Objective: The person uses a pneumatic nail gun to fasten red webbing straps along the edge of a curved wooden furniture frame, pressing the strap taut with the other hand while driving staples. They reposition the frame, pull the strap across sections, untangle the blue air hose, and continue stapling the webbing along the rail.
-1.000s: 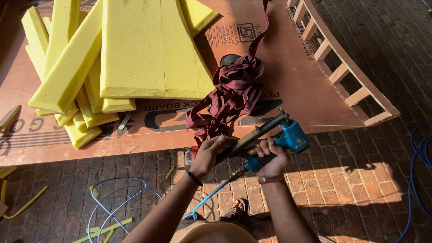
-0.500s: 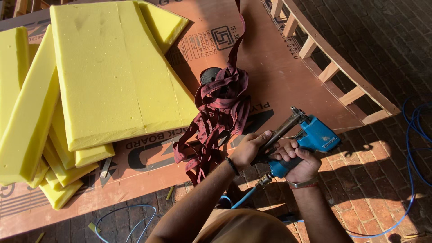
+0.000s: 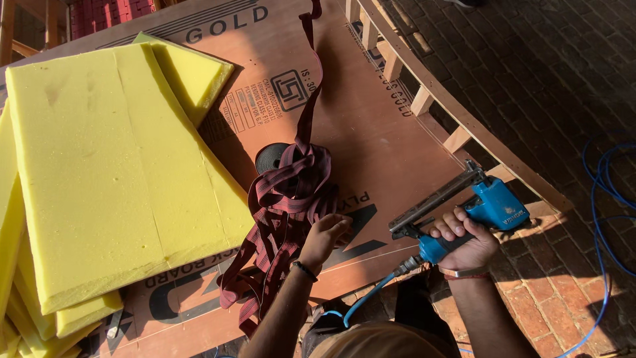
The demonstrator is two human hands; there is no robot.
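My right hand (image 3: 464,242) grips the handle of a blue pneumatic staple gun (image 3: 464,202), its metal magazine pointing up and to the right over the plywood sheet (image 3: 371,132). My left hand (image 3: 324,235) is closed on the edge of a tangled heap of maroon webbing strap (image 3: 288,205) lying on the plywood. One strand of the strap runs up to the top edge of the view. A black roll (image 3: 270,158) lies partly hidden behind the heap.
Thick yellow foam slabs (image 3: 112,166) are stacked on the left of the sheet. A curved wooden frame (image 3: 457,113) borders the plywood on the right. Blue air hose (image 3: 606,199) loops over the brick floor at right and runs from the gun's base.
My left hand has left the staple gun and moved left onto the webbing heap. The gun stays in my right hand. The view has shifted toward the plywood.
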